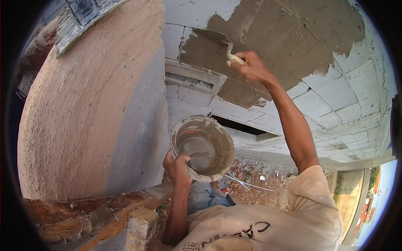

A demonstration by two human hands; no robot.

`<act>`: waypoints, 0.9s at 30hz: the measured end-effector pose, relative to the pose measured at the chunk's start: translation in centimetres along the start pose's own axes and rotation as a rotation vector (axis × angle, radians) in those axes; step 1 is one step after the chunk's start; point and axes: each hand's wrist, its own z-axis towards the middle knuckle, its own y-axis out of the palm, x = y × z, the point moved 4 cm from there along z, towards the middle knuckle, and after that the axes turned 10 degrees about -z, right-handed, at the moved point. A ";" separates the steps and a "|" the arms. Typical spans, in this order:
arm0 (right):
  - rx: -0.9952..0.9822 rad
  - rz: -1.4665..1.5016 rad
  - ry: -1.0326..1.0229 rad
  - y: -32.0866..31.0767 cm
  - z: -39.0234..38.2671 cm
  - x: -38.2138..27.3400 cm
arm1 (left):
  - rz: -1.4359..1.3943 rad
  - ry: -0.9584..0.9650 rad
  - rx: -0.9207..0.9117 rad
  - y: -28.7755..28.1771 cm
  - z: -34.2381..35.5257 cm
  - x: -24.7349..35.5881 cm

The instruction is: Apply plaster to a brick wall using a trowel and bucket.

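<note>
Beige shirt [243,228] nearest, with a bucket [227,148] and a trowel [230,49] in two hands.

Left hand [178,168] is clamped on the bucket's left rim, grey mortar [201,152] inside; right hand [253,67], farther off, is closed round the trowel's handle, the blade at the left part of a wet patch [284,37] on the pale block wall [331,85]; a rough pinkish wall [88,108] stands left.

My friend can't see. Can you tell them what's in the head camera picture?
A person's right hand holds a trowel at grey-brown plaster spread on a pale block wall. The left hand grips the rim of a bucket with similar-looking mix inside. A rough, pinkish wall stands at left.
</note>
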 end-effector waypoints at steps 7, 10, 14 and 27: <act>0.036 0.172 -0.058 -2.5 -0.8 -4.5 | 0.121 0.065 0.002 0.7 -0.3 0.4; -0.129 -0.005 -0.029 1.5 2.2 -3.5 | 0.102 0.069 -0.005 0.7 -0.1 -0.2; -0.032 0.075 -0.051 -0.7 3.1 -5.8 | 0.117 0.097 0.006 0.3 0.2 0.1; 0.225 -0.288 -0.180 0.8 -0.1 1.5 | 0.115 0.077 -0.013 0.5 -0.1 -0.3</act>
